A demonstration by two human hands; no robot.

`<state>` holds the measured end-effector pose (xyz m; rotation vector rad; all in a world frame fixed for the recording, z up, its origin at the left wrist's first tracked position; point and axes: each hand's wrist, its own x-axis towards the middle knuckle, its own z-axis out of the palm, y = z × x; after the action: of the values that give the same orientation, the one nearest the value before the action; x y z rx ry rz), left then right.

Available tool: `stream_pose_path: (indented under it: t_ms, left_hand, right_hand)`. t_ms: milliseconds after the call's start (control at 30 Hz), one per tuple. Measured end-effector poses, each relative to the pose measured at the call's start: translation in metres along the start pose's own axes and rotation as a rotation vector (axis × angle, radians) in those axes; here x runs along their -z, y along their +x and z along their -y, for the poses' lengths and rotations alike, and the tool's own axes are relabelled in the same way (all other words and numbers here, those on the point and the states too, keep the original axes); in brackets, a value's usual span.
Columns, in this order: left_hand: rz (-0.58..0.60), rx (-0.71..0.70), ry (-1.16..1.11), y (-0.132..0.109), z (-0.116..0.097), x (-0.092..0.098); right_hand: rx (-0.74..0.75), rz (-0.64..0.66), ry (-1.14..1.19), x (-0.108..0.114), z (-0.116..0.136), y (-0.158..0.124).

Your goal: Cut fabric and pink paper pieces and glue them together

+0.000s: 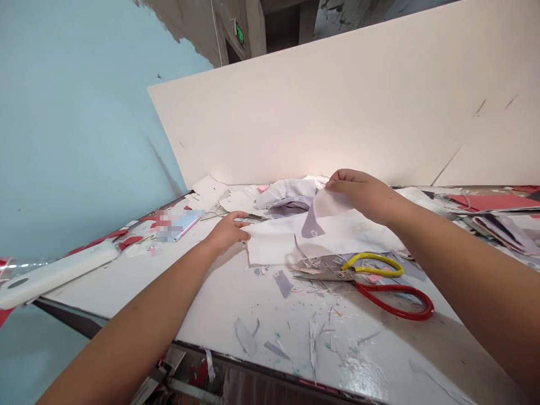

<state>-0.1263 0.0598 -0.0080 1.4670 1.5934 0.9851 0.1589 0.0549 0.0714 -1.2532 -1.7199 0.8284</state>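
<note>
My right hand [358, 193] pinches a small white cut piece [324, 208] with a grey underside, lifted just above a larger white sheet [278, 242]. At that sheet's left edge rests my left hand [229, 229], fingers curled onto the corner and holding it down on the table. Scissors [371, 281] with one yellow and one red handle loop lie shut on the table in front of the sheet, apart from both hands.
The white table [177, 292] is littered with grey and white scraps. A heap of white and lilac cloth [287, 197] lies at the back. A white board [337, 101] stands behind, a blue wall [76, 140] on the left. Red pieces [485, 201] lie far right; a white bar [54, 273] far left.
</note>
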Motion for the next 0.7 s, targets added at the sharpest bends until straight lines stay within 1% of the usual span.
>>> stream_pose_path:
  t_ms: [100,167,267,333,433,500,600,667,700]
  left_hand:
    - [-0.014,-0.063,-0.026,-0.001,-0.001,-0.001]
    - [-0.012,-0.099,-0.051,-0.001,-0.001,-0.002]
    - [-0.005,-0.115,-0.076,0.000,0.000,-0.003]
    - [0.001,-0.120,-0.081,0.001,0.001,-0.003]
    - [0.005,-0.125,-0.080,0.002,0.005,-0.003]
    - [-0.003,-0.129,-0.065,0.004,0.007,-0.003]
    - [-0.027,-0.137,-0.040,0.004,0.008,-0.003]
    - [-0.030,-0.142,-0.034,0.004,0.007,-0.002]
    - [-0.026,-0.142,-0.030,0.004,0.007,-0.002]
  right_hand:
    - [-0.072,0.032,0.083,0.001,0.001,0.004]
    - [-0.123,0.081,0.064,0.001,0.002,0.004]
    - [-0.158,0.151,-0.044,-0.001,0.006,-0.001]
    - [-0.106,0.224,-0.154,-0.006,0.009,-0.007]
    - [-0.006,0.382,-0.256,-0.019,0.016,-0.012]
    - [-0.004,0.471,-0.214,-0.032,0.021,-0.010]
    - [-0.097,0.561,-0.091,-0.054,0.020,0.000]
    - [-0.210,0.548,-0.095,-0.067,0.010,0.008]
    - [-0.240,0.548,-0.116,-0.072,0.003,0.011]
